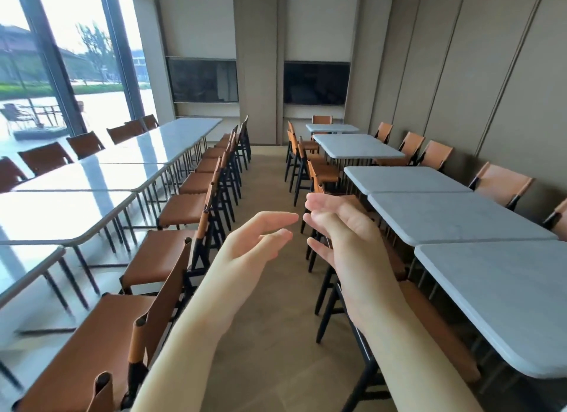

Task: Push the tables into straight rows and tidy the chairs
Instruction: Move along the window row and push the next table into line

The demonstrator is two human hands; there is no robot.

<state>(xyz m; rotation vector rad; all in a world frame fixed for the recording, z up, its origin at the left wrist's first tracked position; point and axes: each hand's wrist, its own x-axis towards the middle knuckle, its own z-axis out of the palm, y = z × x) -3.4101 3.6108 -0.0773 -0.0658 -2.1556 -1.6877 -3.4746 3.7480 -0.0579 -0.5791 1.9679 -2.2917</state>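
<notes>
Both hands are held out over the aisle floor [264, 172], nothing gripped. Left hand [254, 243]: fingers straight and relaxed, open. Right hand [337, 227]: fingers loosely spread, open, palm turned inward. No table or chair is touched.

Relative to the aisle: the left row of tables [116, 172] is seen butted end to end toward the window [61, 59], its aisle edge roughly in one line. Chairs on that side [184, 209] are tucked along that edge, backs to the aisle.

The right row is less regular. The three near tabletops [454, 218] are joined but stepped, each edge offset from the next. Beyond them the fourth table [356, 146] sits apart with a gap, and a smaller far table [331, 128] is apart again. Chairs on the aisle side of the right row [302, 166] are pulled out unevenly; wall-side chairs [503, 184] are spaced loosely.

Step in hand, as judged: between moves, surveying; right row is not yet straightened.

Next move likely calls for: a two-handed grip on a right-row tabletop edge, a push to line the edges up and close the gaps, then the aisle-side chairs tucked in. Chair legs under the tabletops should be watched for snagging.
</notes>
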